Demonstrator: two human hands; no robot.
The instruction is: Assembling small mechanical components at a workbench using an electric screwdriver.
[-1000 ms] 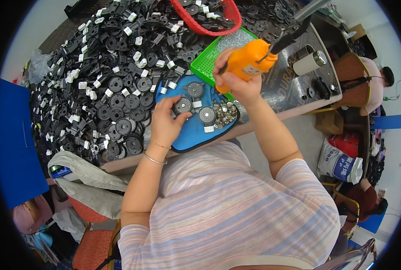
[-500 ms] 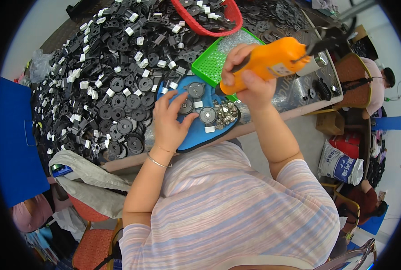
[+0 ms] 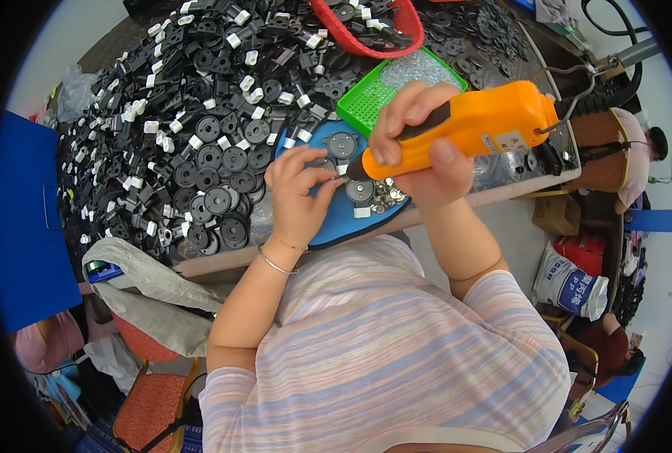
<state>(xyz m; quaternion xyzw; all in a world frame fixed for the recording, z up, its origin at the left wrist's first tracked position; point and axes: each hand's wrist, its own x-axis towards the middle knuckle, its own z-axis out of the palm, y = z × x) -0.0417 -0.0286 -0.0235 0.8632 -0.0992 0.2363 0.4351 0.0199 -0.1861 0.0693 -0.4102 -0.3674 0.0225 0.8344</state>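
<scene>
My right hand is wrapped round an orange electric screwdriver, its dark nose pointing left and down over the blue mat. Close to that tip, the thumb and forefinger of my left hand are pinched together; what they hold is too small to make out. Under the left fingers a round black part is partly hidden. Two more black discs with white tabs lie on the mat: a far one and a near one. Small shiny metal pieces sit beside the near disc.
A large heap of black parts with white ends covers the left of the table, with loose black discs near its front. Behind the mat stand a green tray of small clear pieces and a red basket. A cable hook meets the screwdriver.
The screwdriver has swung down and left, its tip now beside my left fingers. Those fingers have closed from a spread pose into a pinch. The view has shifted slightly.
</scene>
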